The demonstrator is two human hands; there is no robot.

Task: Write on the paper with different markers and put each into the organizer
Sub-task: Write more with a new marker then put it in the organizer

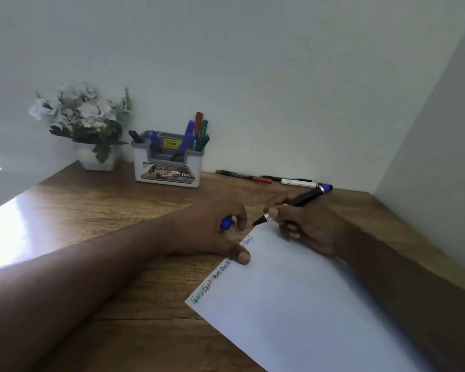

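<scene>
The wooden desk (97,210) had the paper (306,304), a grey organizer (167,167), a flower pot (97,159) and some loose markers (266,179) along the back wall.

Daylight comes in from the left, laying a white glare patch on the desk (19,224) that washes out the wood grain there. The rest is dim and soft. The flowers (81,111) look blurred, and the writing on the paper (293,304) is fuzzy. Wide-angle bending curves the walls and the desk's edges.
</scene>
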